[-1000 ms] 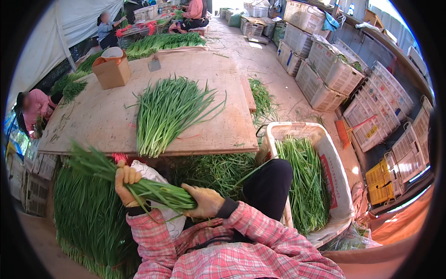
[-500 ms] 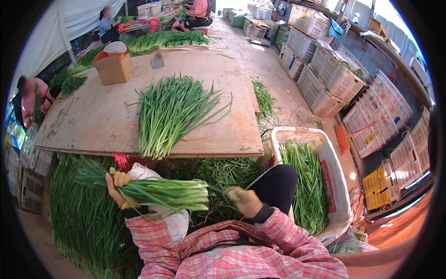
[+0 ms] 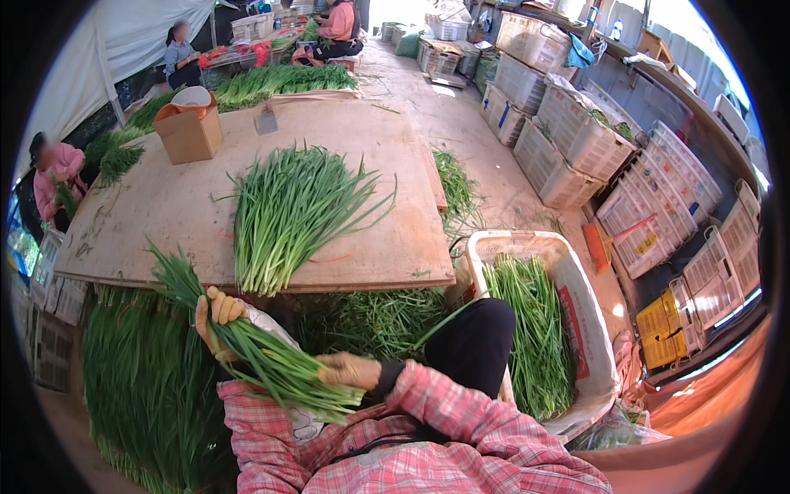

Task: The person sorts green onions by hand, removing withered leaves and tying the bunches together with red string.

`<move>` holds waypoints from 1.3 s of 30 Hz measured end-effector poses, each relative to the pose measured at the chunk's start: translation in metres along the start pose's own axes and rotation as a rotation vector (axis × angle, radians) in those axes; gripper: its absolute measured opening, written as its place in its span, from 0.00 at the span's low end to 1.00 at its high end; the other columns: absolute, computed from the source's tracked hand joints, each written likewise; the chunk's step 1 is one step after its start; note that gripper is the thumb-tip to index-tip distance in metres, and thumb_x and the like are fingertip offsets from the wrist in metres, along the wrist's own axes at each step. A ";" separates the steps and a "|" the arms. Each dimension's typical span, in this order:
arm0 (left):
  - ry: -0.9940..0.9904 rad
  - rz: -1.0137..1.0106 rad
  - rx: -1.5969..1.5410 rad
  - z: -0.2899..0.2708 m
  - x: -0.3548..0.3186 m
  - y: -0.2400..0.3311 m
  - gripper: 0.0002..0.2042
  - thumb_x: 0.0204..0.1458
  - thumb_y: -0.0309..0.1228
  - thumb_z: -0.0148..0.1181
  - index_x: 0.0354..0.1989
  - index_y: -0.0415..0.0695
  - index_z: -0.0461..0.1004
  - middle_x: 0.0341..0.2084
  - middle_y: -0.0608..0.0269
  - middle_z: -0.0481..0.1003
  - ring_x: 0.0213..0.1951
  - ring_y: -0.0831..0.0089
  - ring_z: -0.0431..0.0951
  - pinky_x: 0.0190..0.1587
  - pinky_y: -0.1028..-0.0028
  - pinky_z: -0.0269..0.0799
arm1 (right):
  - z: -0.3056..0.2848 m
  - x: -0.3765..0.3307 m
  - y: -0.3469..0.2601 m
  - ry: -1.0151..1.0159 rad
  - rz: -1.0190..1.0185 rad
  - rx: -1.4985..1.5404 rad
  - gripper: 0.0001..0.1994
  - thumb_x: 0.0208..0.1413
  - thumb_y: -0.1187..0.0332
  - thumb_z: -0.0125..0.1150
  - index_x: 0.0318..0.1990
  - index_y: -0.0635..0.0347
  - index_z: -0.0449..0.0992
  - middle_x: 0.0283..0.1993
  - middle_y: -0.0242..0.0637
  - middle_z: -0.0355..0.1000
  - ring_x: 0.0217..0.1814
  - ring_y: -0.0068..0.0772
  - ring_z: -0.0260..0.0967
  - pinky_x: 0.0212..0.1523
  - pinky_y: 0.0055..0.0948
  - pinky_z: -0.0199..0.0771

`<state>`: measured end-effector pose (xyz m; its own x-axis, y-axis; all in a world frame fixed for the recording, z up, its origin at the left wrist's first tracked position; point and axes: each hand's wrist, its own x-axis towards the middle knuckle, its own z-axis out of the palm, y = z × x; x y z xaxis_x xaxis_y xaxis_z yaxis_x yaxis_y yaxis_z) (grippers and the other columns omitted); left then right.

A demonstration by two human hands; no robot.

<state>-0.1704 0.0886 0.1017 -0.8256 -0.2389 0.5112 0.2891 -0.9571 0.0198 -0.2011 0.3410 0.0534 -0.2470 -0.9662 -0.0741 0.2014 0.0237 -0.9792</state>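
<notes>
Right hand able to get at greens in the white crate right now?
Probably not directly: the right hand is at the held bunch, and the bent knee stands between it and those greens.

- Bunch (image 3: pixel 276 362): dark green, paler stem ends.
- Shirt (image 3: pixel 428 473): pink-and-white plaid.
- Cuff (image 3: pixel 388 376): black.
- Trousers (image 3: pixel 471 339): black.
- Tabletop (image 3: pixel 148 222): pale brown.
- Basket (image 3: pixel 607 375): off-white.
- Carton (image 3: pixel 188 140): tan.
- Tarp (image 3: pixel 699 395): orange.
- Broom (image 3: pixel 597 247): orange-red.
- Crate (image 3: pixel 661 329): yellow.

Wooden tabletop (image 3: pixel 403 222), on it long green leaves (image 3: pixel 288 218), a cardboard box (image 3: pixel 191 138), small grey plate (image 3: pixel 266 123)
</notes>
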 end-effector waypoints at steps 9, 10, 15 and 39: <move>-0.013 0.199 0.065 0.024 -0.012 0.002 0.09 0.59 0.30 0.38 0.25 0.46 0.58 0.11 0.77 0.54 0.15 0.85 0.54 0.21 0.80 0.54 | 0.001 -0.076 -0.001 0.500 -0.254 -0.775 0.03 0.45 0.71 0.55 0.23 0.55 0.71 0.23 0.34 0.69 0.28 0.33 0.69 0.30 0.29 0.70; 0.016 0.204 0.076 0.047 -0.012 -0.007 0.12 0.59 0.27 0.37 0.22 0.48 0.55 0.11 0.77 0.51 0.13 0.85 0.52 0.19 0.81 0.52 | -0.012 -0.087 -0.003 0.503 -0.336 -1.027 0.04 0.40 0.76 0.56 0.25 0.54 0.74 0.27 0.33 0.71 0.29 0.31 0.69 0.32 0.26 0.70; -0.013 0.129 0.009 0.002 -0.018 0.029 0.06 0.56 0.28 0.46 0.27 0.42 0.62 0.10 0.78 0.56 0.15 0.86 0.55 0.24 0.82 0.54 | -0.037 -0.130 -0.013 0.727 0.142 -0.722 0.15 0.51 0.65 0.63 0.43 0.65 0.73 0.39 0.38 0.73 0.41 0.28 0.70 0.40 0.26 0.71; 0.046 0.057 0.188 -0.003 -0.013 0.013 0.11 0.57 0.31 0.44 0.37 0.34 0.66 0.13 0.73 0.56 0.18 0.82 0.55 0.26 0.80 0.54 | 0.013 -0.036 -0.060 0.647 -0.407 -1.221 0.11 0.43 0.68 0.64 0.36 0.59 0.74 0.42 0.41 0.71 0.42 0.41 0.68 0.43 0.35 0.68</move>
<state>-0.1575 0.0786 0.0928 -0.8253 -0.3029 0.4765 0.4176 -0.8955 0.1540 -0.1924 0.3708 0.1172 -0.5340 -0.6833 0.4979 -0.8272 0.3007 -0.4746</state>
